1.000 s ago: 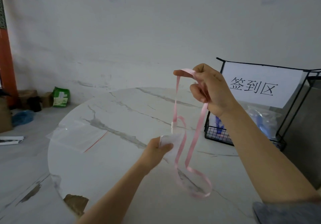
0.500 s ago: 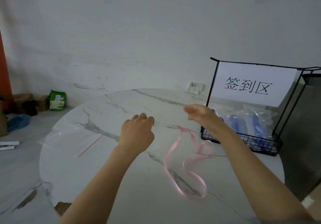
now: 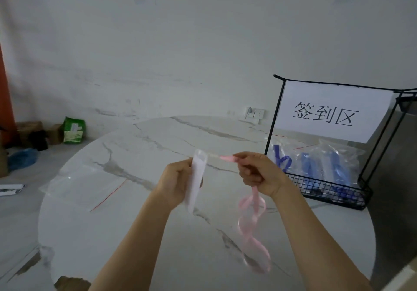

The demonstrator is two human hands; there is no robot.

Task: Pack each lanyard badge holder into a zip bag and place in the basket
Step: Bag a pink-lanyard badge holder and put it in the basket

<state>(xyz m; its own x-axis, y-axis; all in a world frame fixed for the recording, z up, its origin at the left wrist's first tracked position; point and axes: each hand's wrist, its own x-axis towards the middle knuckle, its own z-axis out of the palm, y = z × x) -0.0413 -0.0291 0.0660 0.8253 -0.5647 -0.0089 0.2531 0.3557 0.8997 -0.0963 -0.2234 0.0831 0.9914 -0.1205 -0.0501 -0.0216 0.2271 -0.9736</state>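
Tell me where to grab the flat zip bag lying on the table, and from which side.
Pinch the zip bag at its red-lined edge, probably the mouth, coming from its right. It lies flat and limp on the table, so only an edge offers purchase, and that edge faces the left hand, which holds the badge holder.

Lanyard (badge holder too) aloft again

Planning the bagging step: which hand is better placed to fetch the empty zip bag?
Probably the left hand: the zip bag lies on its side of the table, while the right hand, holding the lanyard, is nearer the basket. It would first pass the badge holder to the right.
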